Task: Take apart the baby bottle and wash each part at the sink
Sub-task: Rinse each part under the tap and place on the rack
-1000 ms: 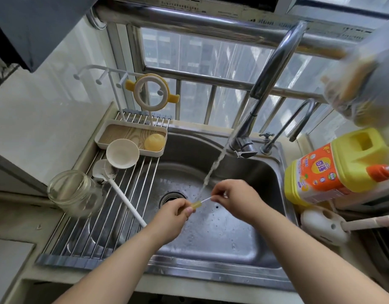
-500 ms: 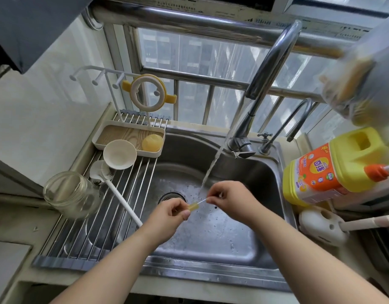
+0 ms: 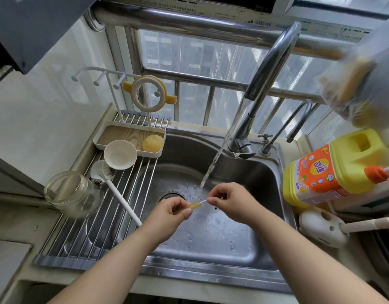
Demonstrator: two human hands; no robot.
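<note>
Glass from the baby bottle [image 3: 72,194] lies on its side at the left end of the roll-up rack [image 3: 84,238], mouth open toward the counter. Next to it a white brush [image 3: 114,189] slants across the bars, with a cream cap [image 3: 120,154] and a tray [image 3: 127,137] holding the amber teat [image 3: 152,143] behind. Over the sink [image 3: 222,249], the left hand [image 3: 167,213] pinches a small yellowish tube piece [image 3: 194,205], and the right hand [image 3: 230,200] pinches the thin white stick [image 3: 202,202] poking into it. Water [image 3: 213,165] from the tap [image 3: 263,84] falls just behind both hands. A yellow detergent jug [image 3: 334,170] stands at the far right.
</note>
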